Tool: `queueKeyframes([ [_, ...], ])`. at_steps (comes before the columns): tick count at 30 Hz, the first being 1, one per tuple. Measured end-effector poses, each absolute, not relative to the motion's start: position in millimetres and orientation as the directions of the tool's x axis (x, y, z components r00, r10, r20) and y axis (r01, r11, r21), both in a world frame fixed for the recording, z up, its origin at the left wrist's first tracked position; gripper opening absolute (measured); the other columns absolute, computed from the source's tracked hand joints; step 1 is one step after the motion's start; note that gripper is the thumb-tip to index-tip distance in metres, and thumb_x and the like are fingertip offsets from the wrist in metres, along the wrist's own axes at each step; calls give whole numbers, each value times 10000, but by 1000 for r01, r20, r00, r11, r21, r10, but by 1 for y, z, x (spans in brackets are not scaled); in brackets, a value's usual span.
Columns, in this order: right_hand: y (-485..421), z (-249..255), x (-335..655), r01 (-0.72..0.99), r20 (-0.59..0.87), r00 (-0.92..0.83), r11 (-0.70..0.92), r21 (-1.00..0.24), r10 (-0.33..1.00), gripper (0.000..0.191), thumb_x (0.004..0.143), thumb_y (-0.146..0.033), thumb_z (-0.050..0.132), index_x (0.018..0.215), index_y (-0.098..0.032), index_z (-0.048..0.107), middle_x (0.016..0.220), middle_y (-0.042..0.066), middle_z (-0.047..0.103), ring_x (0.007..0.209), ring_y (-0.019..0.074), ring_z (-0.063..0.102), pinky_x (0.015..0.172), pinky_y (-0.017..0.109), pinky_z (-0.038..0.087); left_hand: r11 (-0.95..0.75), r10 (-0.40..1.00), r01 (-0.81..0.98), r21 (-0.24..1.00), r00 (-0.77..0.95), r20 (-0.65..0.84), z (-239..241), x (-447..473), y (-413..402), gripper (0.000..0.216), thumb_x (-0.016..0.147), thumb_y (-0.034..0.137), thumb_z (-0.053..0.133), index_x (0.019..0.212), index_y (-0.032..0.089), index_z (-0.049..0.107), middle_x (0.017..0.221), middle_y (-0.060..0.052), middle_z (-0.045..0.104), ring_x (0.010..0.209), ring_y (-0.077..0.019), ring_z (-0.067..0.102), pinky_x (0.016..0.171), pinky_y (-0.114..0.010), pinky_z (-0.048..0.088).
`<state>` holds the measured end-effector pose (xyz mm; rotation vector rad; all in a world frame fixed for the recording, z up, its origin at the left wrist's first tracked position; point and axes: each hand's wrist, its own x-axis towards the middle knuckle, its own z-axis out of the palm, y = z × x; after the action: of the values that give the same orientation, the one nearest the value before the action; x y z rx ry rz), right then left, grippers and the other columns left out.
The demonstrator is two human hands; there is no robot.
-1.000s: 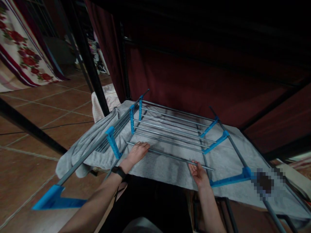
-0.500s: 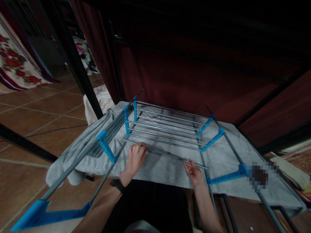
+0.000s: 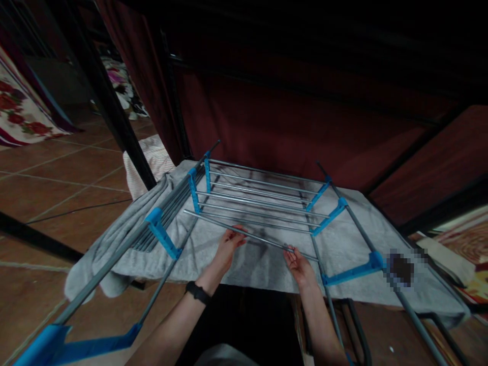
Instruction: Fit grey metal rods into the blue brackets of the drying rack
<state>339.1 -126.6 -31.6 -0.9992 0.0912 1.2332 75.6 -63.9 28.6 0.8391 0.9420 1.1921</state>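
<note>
rod [image 3: 267,241] across near half of rack [image 3: 328,217] | right hand [image 3: 298,264]: fingers clamped on rod | left hand [image 3: 229,245]: fingers at rod, grip unclear

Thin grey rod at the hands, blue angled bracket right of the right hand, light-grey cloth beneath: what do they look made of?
Thin grey rod: probably metal, smooth with a low sheen; pale highlights run along it. Any coating is unclear.
Blue angled bracket: likely moulded plastic, fairly matt, evenly coloured.
Light-grey cloth: soft matt fabric, perhaps fleece, judging by its rounded folds at left.
</note>
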Motion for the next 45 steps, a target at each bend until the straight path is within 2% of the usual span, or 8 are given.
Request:
queueKeyframes([
  [4,-122,-21,333,-836,-540,393,43,-548,744,198,958,-87,532,828,-172,654,771,9,731,728,107,731,784,254,642,108,975,-342,934,218,-33,45,107,-68,406,795,484,714,1100,236,613,1112,-113,725,1061,-244,666,936,-421,507],
  [8,-113,-4,317,-856,-491,374,88,-510,787,172,959,-130,560,821,-180,650,766,-1,726,712,100,717,775,235,627,-77,955,-288,954,255,154,68,131,-69,370,909,524,584,1134,230,584,1095,-100,712,1087,-226,645,986,-404,484],
  [15,-114,15,298,-816,-489,-17,-295,-497,872,359,1031,-357,427,848,-152,658,766,81,731,623,148,674,581,271,583,-478,847,-139,868,191,497,127,126,-57,358,1008,436,453,1292,222,498,933,-23,648,933,-173,617,949,-367,465],
  [20,-124,22,302,-770,-516,70,-283,-572,853,272,988,-175,447,800,-155,643,658,23,678,537,97,609,539,198,510,-605,783,2,796,182,595,153,109,-55,391,1026,394,423,1360,199,478,844,5,581,851,-156,576,908,-337,459],
  [27,-127,45,310,-700,-406,288,-99,-707,867,43,831,-176,635,824,-168,678,732,40,723,631,129,651,623,247,530,-694,711,64,718,218,668,180,112,-66,416,1034,381,413,1397,191,486,848,-5,588,767,-144,561,774,-289,483],
  [31,-129,66,313,-629,-264,364,26,-777,893,114,757,-254,722,837,-180,690,754,35,735,659,139,653,629,259,528,-740,668,163,653,299,682,187,115,-65,421,1031,380,415,1386,181,521,1025,-69,672,905,-181,623,844,-322,511],
  [37,-131,93,313,-542,-136,461,157,-825,877,216,685,-277,772,868,-190,697,788,40,755,676,150,659,645,279,538,-792,609,332,512,486,627,141,116,-49,381,1026,279,393,1370,209,542,1240,-100,675,1136,-226,631,986,-377,501],
  [45,-133,88,314,-551,-84,522,260,-793,849,268,687,-232,770,947,-236,703,923,12,785,806,162,710,775,315,580,-785,604,600,155,686,406,77,117,-42,543,909,41,364,1388,197,564,1124,-117,699,1059,-270,643,987,-445,472],
])
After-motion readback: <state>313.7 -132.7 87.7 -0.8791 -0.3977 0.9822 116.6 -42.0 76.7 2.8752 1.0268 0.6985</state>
